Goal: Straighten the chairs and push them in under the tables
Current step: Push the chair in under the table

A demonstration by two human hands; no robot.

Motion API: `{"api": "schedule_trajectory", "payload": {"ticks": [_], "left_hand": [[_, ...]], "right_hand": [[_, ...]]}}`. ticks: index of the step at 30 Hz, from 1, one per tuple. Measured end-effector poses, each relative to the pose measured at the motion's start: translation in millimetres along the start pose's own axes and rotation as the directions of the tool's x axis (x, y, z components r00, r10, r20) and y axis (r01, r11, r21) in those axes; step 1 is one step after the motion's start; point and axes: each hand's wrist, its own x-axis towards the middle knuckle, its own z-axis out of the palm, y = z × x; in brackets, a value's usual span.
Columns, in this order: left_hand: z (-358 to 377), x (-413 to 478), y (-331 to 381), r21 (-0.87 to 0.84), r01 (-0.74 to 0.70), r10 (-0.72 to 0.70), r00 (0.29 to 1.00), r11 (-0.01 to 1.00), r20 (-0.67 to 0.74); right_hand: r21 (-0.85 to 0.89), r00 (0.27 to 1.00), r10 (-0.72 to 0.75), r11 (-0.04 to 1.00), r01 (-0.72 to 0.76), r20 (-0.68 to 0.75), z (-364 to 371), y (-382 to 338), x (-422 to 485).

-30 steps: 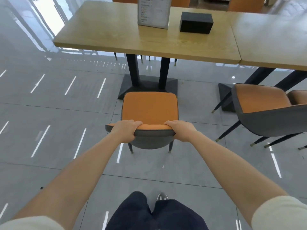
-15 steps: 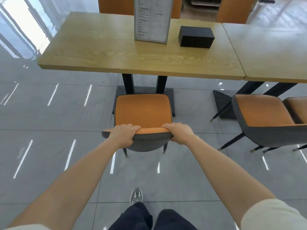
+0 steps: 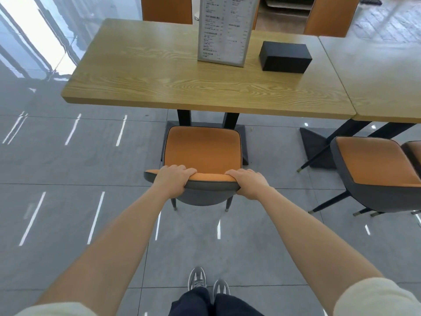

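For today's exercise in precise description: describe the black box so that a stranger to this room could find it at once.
Start at the wooden table in front of the held chair. A standing menu card rises near its far right side. The black box sits just right of that card: low, matte, unmarked, the only dark thing on the tabletop.

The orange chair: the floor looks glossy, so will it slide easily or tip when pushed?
The chair probably slides easily: thin capped legs on shiny floor. Both hands push high on the backrest, so tipping forward seems possible.
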Motion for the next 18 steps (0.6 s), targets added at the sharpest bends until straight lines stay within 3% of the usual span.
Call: {"api": "schedule_trajectory", "payload": {"ticks": [8,18], "left_hand": [[-1.4,-16.6,1.4,-0.042,0.079,-0.078,0.997,0.996,0.009],[-17.6,-78.1,-45.2,-0.110,0.263,-0.259,0.964,0.958,0.053]], "right_hand": [[0.000,0.997,0.059,0.998,-0.059,0.049,-3.4,-14.0,-9.8],[0.024,0.988,-0.144,0.989,0.143,0.048,-28.0,-113.3,3.6]]}}
